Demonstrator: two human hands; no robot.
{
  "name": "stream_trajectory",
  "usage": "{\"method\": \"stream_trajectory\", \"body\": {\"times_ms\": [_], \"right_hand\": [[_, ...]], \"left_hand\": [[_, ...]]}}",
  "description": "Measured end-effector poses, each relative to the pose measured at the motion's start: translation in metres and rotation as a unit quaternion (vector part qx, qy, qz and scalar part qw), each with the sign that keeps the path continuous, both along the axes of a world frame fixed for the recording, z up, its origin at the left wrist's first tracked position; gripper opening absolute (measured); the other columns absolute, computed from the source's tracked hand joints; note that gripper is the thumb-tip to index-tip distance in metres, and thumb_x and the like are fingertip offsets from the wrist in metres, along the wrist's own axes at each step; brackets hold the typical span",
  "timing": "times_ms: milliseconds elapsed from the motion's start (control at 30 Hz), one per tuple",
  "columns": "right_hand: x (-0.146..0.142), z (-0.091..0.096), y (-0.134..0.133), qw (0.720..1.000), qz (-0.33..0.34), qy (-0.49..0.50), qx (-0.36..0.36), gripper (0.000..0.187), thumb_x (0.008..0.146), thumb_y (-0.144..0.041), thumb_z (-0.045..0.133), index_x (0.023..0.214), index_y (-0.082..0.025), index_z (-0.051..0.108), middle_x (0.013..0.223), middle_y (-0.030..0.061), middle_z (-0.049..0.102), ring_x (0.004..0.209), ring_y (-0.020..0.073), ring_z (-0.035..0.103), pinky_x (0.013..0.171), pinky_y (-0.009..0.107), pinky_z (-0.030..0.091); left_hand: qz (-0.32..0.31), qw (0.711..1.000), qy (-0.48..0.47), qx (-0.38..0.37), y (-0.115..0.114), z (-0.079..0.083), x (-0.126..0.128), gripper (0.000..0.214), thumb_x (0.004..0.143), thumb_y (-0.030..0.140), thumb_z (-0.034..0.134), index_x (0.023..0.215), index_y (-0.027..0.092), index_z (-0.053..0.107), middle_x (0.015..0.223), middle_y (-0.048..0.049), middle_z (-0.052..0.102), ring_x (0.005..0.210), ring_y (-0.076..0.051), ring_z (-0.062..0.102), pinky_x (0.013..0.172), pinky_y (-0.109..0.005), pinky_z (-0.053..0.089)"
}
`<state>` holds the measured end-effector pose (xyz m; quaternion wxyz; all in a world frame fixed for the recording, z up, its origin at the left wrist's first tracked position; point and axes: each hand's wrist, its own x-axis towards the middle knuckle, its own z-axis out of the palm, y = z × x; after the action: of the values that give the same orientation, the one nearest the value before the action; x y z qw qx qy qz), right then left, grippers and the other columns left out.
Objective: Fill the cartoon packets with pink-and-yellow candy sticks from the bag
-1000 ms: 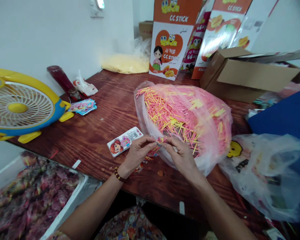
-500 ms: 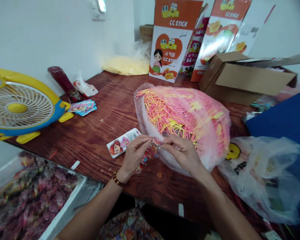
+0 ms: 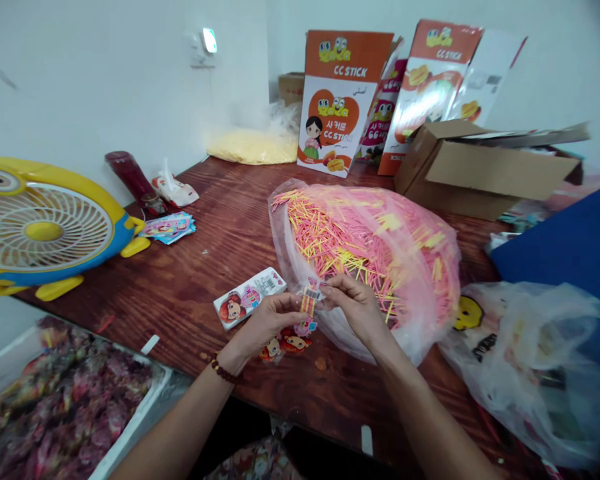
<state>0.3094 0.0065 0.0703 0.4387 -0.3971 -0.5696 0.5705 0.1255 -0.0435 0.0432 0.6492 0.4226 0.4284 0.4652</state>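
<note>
1. Your left hand (image 3: pixel 270 321): pinches the lower part of a small printed sachet (image 3: pixel 307 313), held just above the bench (image 3: pixel 195 267).
2. Your right hand (image 3: pixel 353 303): fingertips grip the sachet's top edge by its barcode, with pink and yellow sticks standing in the mouth.
3. Step, as judged: loading sticks into the sachet; next calls for keeping the mouth open and the sticks aligned.
4. Bag of pink and yellow sticks (image 3: pixel 375 247): just behind both hands.
5. Spare sachet (image 3: pixel 249 297): flat on the bench, left of the hands.
6. Yellow fan (image 3: pixel 45 233): far left.
</note>
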Motion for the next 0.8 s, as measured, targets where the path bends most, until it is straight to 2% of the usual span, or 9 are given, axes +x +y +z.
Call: {"method": "stream_trajectory", "body": {"times_ms": [100, 300, 400, 467, 567, 667, 733, 800], "right_hand": [[0.0, -0.003, 0.0, 1.0, 0.008, -0.001, -0.02, 0.026, 0.074, -0.043, 0.077, 0.073, -0.019, 0.066, 0.066, -0.0022, 0.065, 0.061, 0.0141, 0.064, 0.058, 0.026, 0.051], [0.001, -0.006, 0.001, 0.999, 0.043, -0.016, -0.026, 0.027, 0.072, -0.039, 0.078, 0.085, -0.02, 0.065, 0.073, -0.0029, 0.067, 0.062, 0.0117, 0.06, 0.057, 0.024, 0.047], [-0.003, -0.01, 0.0, 0.998, 0.042, -0.038, 0.009, 0.024, 0.072, -0.036, 0.078, 0.073, -0.02, 0.06, 0.064, -0.0056, 0.059, 0.057, 0.0102, 0.052, 0.055, 0.024, 0.043], [-0.006, -0.013, -0.003, 0.998, 0.022, -0.054, 0.032, 0.029, 0.074, -0.036, 0.076, 0.064, -0.02, 0.055, 0.058, -0.0065, 0.052, 0.055, 0.0098, 0.046, 0.054, 0.024, 0.039], [-0.009, -0.016, -0.007, 0.995, 0.004, -0.088, 0.055, 0.029, 0.075, -0.035, 0.075, 0.062, -0.02, 0.053, 0.058, -0.0064, 0.049, 0.055, 0.0101, 0.043, 0.053, 0.024, 0.036], [-0.004, -0.012, -0.008, 0.991, 0.012, -0.11, 0.077, 0.016, 0.079, -0.034, 0.073, 0.082, -0.021, 0.064, 0.067, -0.0048, 0.058, 0.059, 0.0117, 0.05, 0.056, 0.024, 0.039], [0.001, -0.004, -0.006, 0.985, 0.011, -0.124, 0.121, 0.019, 0.084, -0.034, 0.068, 0.099, -0.023, 0.066, 0.079, -0.0021, 0.064, 0.066, 0.0133, 0.057, 0.062, 0.026, 0.043], [0.006, 0.007, -0.002, 0.966, 0.031, -0.166, 0.197, 0.014, 0.089, -0.033, 0.063, 0.097, -0.023, 0.068, 0.086, 0.0008, 0.067, 0.075, 0.0148, 0.06, 0.07, 0.028, 0.045]], "left_hand": [[0.031, 0.999, 0.014, 0.01, -0.001, 0.0, 0.003, 0.024, 0.068, 0.03, 0.083, 0.081, 0.014, 0.07, 0.077, -0.0004, 0.068, 0.067, -0.01, 0.059, 0.066, -0.022, 0.047], [0.049, 0.996, 0.067, 0.038, -0.004, 0.0, 0.007, 0.022, 0.076, 0.035, 0.075, 0.077, 0.013, 0.068, 0.069, -0.0007, 0.065, 0.061, -0.012, 0.057, 0.06, -0.023, 0.046], [0.061, 0.996, 0.06, 0.035, -0.006, 0.0, 0.007, 0.024, 0.075, 0.036, 0.076, 0.078, 0.013, 0.069, 0.069, -0.0005, 0.066, 0.061, -0.011, 0.057, 0.059, -0.023, 0.047], [0.064, 0.997, 0.036, 0.026, -0.007, -0.002, 0.007, 0.026, 0.072, 0.035, 0.079, 0.083, 0.014, 0.069, 0.075, -0.0007, 0.067, 0.063, -0.011, 0.058, 0.062, -0.024, 0.05], [0.061, 0.998, 0.026, 0.009, -0.009, -0.005, 0.007, 0.03, 0.068, 0.033, 0.083, 0.088, 0.014, 0.071, 0.081, -0.0023, 0.07, 0.067, -0.012, 0.061, 0.065, -0.025, 0.053], [0.071, 0.997, 0.028, -0.008, -0.01, -0.006, 0.007, 0.028, 0.067, 0.033, 0.082, 0.085, 0.013, 0.072, 0.075, -0.0015, 0.07, 0.062, -0.012, 0.06, 0.062, -0.025, 0.052], [0.075, 0.997, 0.032, -0.004, -0.012, -0.006, 0.006, 0.025, 0.067, 0.032, 0.082, 0.082, 0.013, 0.073, 0.073, -0.0011, 0.07, 0.061, -0.012, 0.059, 0.061, -0.025, 0.051], [0.074, 0.996, 0.039, 0.007, -0.014, -0.006, 0.005, 0.023, 0.068, 0.031, 0.081, 0.082, 0.014, 0.073, 0.076, -0.0016, 0.071, 0.065, -0.013, 0.061, 0.063, -0.024, 0.05]]}}
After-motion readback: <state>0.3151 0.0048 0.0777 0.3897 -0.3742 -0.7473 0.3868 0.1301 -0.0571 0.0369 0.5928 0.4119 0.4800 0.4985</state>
